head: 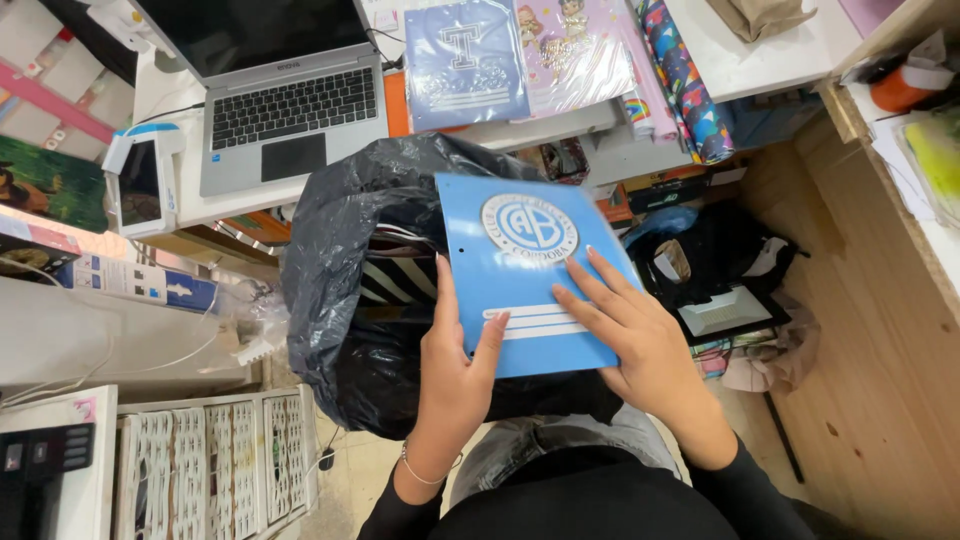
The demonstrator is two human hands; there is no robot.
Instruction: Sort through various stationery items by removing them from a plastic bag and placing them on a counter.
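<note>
- Head view, looking down at two hands over a lap in dark sleeves and grey jeans.
- Left hand (455, 375) gripping the near left edge of a blue folder (530, 270), thumb on top, fingers tucked under.
- Right hand (640, 345) lying flat and open on the folder's near right corner, fingers spread, pressing but not clamping.
- Hands staying a little apart, both touching the same folder.
- Folder sitting on the lap, tilting up, its far end leaning over the mouth of a black plastic bag (350, 250).
- Showing a round white badge and white stripes on the folder's cover.
- Peeking out inside the bag, something with black and white stripes (395, 280).
- Standing low on the left, a white basket drawer unit (215, 465).
- Lying on the floor to the right, a dark bag (720, 260) beside a wooden wall.
- Resting farther off on a white desk (180, 200), a silver laptop (280, 110) and a small white screen device (140, 185).
- Lying farthest away, a purple folder (465, 60) and rolls of bright wrapping paper (685, 85).
</note>
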